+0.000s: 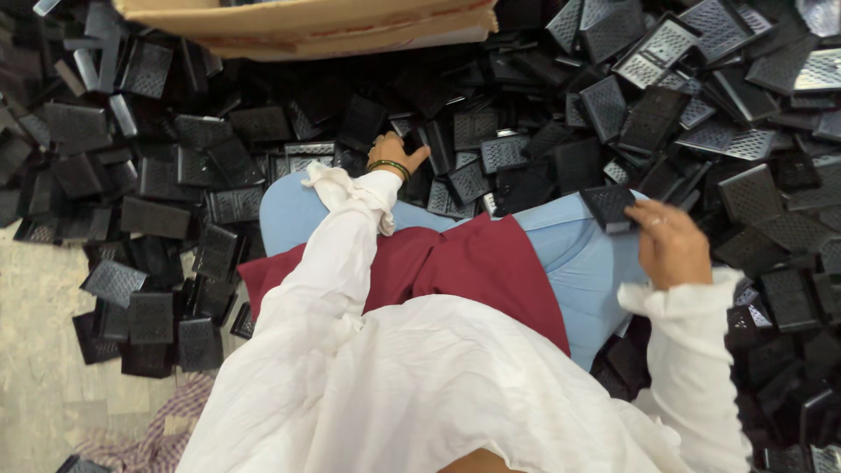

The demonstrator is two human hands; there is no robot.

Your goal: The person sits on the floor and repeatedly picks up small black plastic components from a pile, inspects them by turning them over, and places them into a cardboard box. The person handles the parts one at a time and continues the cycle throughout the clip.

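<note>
I sit on the floor amid a big heap of black plastic grille pieces. My left hand, with bangles at the wrist, reaches forward into the pile beyond my knees and rests on the pieces there; whether it grips one is hidden. My right hand is raised over my right knee and pinches one black grille piece by its edge. Both arms are in loose white sleeves.
A cardboard box sits at the top, over the heap. Bare speckled floor shows at the lower left. A checked cloth lies by my left side. Light blue trousers and a maroon cloth cover my lap.
</note>
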